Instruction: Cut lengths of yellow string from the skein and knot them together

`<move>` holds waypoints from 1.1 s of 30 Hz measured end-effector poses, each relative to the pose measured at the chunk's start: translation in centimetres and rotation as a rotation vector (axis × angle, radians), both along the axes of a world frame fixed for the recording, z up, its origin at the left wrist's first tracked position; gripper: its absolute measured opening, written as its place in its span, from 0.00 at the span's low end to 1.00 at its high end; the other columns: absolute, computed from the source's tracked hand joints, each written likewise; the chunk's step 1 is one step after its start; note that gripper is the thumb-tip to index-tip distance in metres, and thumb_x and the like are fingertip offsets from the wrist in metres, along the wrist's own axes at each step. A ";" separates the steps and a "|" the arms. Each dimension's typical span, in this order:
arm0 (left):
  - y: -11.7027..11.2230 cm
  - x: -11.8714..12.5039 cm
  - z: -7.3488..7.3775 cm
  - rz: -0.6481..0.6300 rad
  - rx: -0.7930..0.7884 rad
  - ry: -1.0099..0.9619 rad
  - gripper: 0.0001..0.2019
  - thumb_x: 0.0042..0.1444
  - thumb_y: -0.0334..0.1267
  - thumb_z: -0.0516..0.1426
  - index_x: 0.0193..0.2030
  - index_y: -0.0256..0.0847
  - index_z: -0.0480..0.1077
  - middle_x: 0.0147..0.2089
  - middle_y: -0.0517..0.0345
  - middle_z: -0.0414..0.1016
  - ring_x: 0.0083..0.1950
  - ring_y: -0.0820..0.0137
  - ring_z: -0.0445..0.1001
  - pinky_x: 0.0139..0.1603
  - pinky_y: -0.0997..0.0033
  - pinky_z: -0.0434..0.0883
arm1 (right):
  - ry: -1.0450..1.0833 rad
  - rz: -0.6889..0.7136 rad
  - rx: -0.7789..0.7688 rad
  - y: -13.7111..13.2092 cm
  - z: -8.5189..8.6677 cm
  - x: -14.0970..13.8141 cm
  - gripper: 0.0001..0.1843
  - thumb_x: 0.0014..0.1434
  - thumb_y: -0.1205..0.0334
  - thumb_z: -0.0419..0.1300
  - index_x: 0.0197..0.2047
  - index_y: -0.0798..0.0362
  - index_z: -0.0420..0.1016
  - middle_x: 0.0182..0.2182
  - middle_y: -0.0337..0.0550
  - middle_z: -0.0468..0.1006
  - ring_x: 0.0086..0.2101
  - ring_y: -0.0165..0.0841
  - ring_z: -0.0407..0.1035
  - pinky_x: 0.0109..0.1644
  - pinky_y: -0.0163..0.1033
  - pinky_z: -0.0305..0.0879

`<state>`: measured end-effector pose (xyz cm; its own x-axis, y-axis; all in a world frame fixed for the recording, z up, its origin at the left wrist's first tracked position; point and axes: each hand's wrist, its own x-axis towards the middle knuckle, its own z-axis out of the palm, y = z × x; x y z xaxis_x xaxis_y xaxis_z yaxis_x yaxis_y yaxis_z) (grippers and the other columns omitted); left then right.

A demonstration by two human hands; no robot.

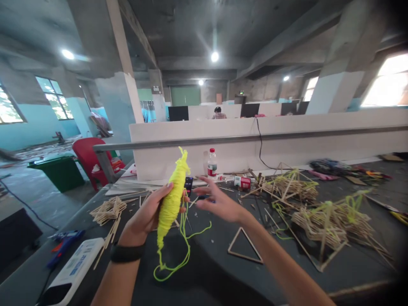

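Note:
My left hand [153, 208] is wrapped round a spindle-shaped bundle of bright yellow-green yarn [174, 197], held upright above the dark table. Loose strands of the yarn hang from it and loop down over the tabletop. To the right of the bundle, my right hand [219, 199] is in the air with its fingers apart and nothing visibly in them. Below that hand lies a triangle of thin wooden sticks [245, 246]. A phone [188, 185] with a lit screen stands partly hidden behind the yarn.
Stick frames with yellow-green yarn [321, 225] pile up on the right. Loose sticks [110, 210], a white power strip [75, 272] and a blue glue gun [65, 246] lie left. One bottle [212, 163] stands by the partition [178, 157]; another bottle [244, 182] lies nearby.

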<state>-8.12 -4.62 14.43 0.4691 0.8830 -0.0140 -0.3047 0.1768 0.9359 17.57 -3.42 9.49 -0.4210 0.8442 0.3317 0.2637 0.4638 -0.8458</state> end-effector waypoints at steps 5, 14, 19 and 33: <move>-1.1 -0.9 0.9 0.096 0.000 0.114 0.19 0.60 0.42 0.61 0.55 0.37 0.71 0.45 0.44 0.80 0.43 0.56 0.82 0.39 0.62 0.81 | 0.191 0.355 -0.316 -1.2 -1.7 -5.8 0.34 0.60 0.47 0.65 0.65 0.51 0.63 0.30 0.39 0.76 0.30 0.31 0.69 0.36 0.39 0.67; -2.3 -8.4 1.1 0.551 0.137 -0.098 0.13 0.60 0.37 0.59 0.50 0.37 0.74 0.44 0.48 0.81 0.47 0.57 0.80 0.46 0.58 0.82 | 0.394 0.070 -0.393 -0.5 -2.7 1.3 0.23 0.66 0.41 0.53 0.29 0.49 0.55 0.23 0.30 0.48 0.21 0.26 0.42 0.22 0.34 0.39; -2.3 -10.1 1.3 0.628 0.181 -0.549 0.12 0.65 0.35 0.50 0.52 0.40 0.70 0.42 0.60 0.80 0.43 0.68 0.79 0.52 0.67 0.78 | 0.067 -0.347 -0.252 1.3 -3.0 6.9 0.27 0.64 0.34 0.47 0.26 0.48 0.54 0.21 0.32 0.53 0.20 0.27 0.49 0.24 0.35 0.49; -1.5 -13.6 0.3 0.840 0.055 -0.644 0.11 0.61 0.32 0.49 0.48 0.41 0.68 0.36 0.58 0.77 0.33 0.69 0.77 0.34 0.68 0.81 | -0.443 -0.950 0.089 2.4 1.3 10.4 0.25 0.67 0.50 0.48 0.26 0.54 0.77 0.26 0.54 0.77 0.33 0.43 0.71 0.38 0.43 0.59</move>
